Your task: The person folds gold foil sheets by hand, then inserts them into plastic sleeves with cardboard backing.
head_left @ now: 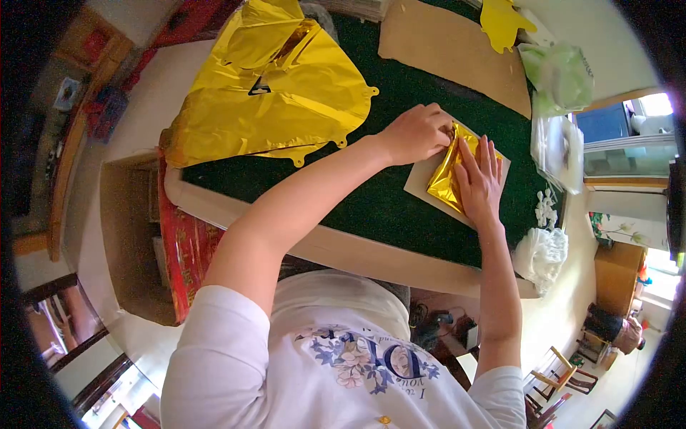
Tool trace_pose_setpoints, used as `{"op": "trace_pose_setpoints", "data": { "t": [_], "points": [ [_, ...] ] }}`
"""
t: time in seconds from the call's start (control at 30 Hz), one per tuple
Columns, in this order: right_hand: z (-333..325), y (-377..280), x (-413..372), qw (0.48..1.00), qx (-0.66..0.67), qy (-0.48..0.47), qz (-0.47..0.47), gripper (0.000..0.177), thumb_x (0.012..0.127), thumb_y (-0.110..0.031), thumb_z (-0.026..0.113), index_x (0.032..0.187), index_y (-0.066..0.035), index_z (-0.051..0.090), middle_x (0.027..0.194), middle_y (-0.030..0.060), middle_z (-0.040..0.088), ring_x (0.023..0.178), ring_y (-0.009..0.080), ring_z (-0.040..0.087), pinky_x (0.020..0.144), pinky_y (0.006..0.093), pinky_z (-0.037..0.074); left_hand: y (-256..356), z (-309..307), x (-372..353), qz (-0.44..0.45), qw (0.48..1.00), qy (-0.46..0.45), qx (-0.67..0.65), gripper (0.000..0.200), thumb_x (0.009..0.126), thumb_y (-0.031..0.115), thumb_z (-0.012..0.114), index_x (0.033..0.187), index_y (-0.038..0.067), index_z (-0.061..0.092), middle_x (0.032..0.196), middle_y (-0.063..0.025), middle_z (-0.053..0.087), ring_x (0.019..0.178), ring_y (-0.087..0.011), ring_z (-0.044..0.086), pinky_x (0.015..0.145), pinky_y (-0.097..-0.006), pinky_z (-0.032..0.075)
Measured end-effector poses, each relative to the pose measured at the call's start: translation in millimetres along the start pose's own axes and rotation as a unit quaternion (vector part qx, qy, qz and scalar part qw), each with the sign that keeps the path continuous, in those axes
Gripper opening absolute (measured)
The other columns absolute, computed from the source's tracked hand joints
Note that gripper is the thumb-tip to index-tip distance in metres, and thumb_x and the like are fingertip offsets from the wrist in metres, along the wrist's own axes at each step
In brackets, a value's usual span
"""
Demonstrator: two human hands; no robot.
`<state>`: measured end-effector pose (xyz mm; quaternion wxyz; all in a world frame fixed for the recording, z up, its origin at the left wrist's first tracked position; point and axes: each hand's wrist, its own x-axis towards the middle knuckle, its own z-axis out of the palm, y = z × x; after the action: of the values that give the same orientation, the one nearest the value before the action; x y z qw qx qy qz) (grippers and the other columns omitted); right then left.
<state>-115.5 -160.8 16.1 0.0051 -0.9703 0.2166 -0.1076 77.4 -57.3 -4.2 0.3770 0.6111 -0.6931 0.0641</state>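
A folded gold foil piece [444, 180] lies on a small cardboard sheet [420, 176] on the dark green table top. My left hand [420, 134] pinches the foil's upper end with curled fingers. Flat on the foil's right side rests my right hand [479, 179], its fingers stretched out. To the left, a large unfolded gold foil sheet [279, 93] with small tabs along its edge spreads over the table.
A brown cardboard sheet [454, 50] lies at the back, a yellow foil shape [504, 25] beside it. Plastic bags [561, 75] and a white plastic bundle [542, 259] line the right edge. An open cardboard box [132, 236] stands left.
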Motion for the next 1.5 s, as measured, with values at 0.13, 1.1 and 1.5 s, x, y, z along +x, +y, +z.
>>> {"op": "trace_pose_setpoints", "data": {
  "t": [0.13, 1.1, 1.5],
  "points": [
    [0, 0, 0, 1.0, -0.004, 0.002, -0.003, 0.048, 0.095, -0.039, 0.046, 0.142, -0.028, 0.043, 0.151, 0.0173, 0.029, 0.141, 0.0336, 0.026, 0.114, 0.0499, 0.019, 3, -6, -5, 0.035, 0.997, -0.019, 0.072, 0.008, 0.079, 0.017, 0.065, 0.083, 0.012, 0.068, 0.109, -0.0017, 0.061, 0.111, -0.0237, 0.052, 0.09, -0.0408, 0.045],
    [1, 1, 0, 1.0, 0.012, 0.007, 0.002, 0.047, 0.095, -0.04, 0.048, 0.141, -0.029, 0.046, 0.15, 0.018, 0.031, 0.14, 0.0342, 0.026, 0.113, 0.0508, 0.02, 12, -6, -10, -0.007, 0.996, -0.029, 0.086, 0.019, 0.082, 0.016, 0.061, 0.098, 0.013, 0.07, 0.114, -0.0009, 0.062, 0.119, -0.0213, 0.049, 0.098, -0.041, 0.038],
    [1, 1, -1, 1.0, 0.008, 0.016, -0.003, 0.045, 0.096, -0.039, 0.048, 0.139, -0.028, 0.047, 0.15, 0.0187, 0.031, 0.14, 0.0349, 0.028, 0.114, 0.0497, 0.02, 18, -4, -10, 0.006, 0.986, -0.034, 0.162, 0.023, 0.084, 0.022, 0.059, 0.103, 0.011, 0.068, 0.107, -0.0035, 0.065, 0.123, -0.0227, 0.046, 0.097, -0.0457, 0.036]
  ]
}}
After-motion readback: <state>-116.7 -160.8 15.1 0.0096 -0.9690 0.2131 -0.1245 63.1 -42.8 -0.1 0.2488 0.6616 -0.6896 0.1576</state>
